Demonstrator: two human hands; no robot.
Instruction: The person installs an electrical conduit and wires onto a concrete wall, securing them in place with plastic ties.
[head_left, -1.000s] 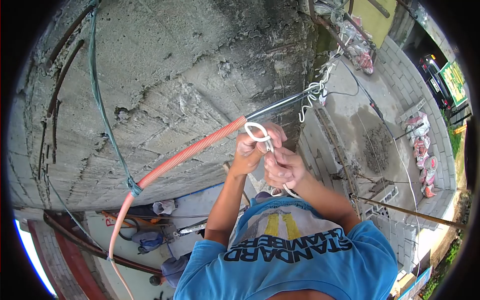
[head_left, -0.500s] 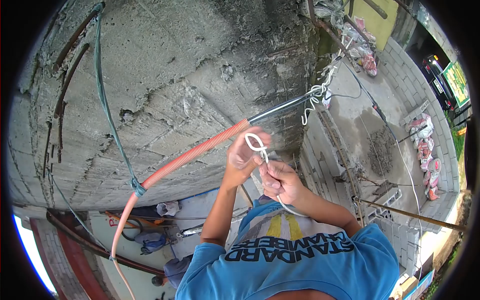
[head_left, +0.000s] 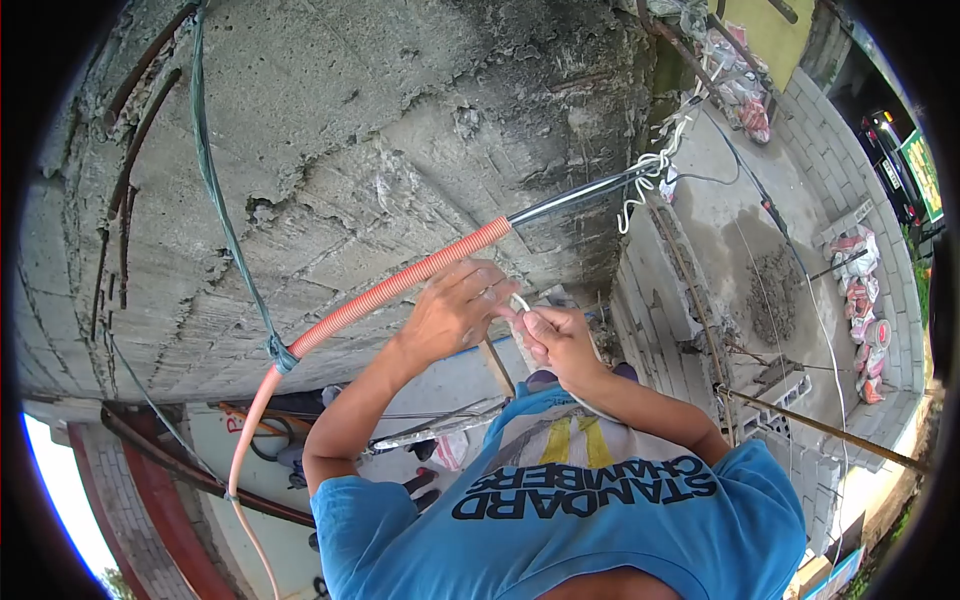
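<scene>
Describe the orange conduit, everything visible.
The orange conduit is a ribbed, plastic-looking corrugated tube running diagonally across the rough concrete wall. Its upper end stops where dark cables emerge. Lower down a green cord is knotted around it; below that it pales to pink and hangs down. The left hand lies against it.

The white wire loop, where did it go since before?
The thin white wire no longer stands up in a big loop; only a short bit shows between both hands. The left hand opened and dropped toward the right hand. The ribbed orange conduit stayed put.
</scene>
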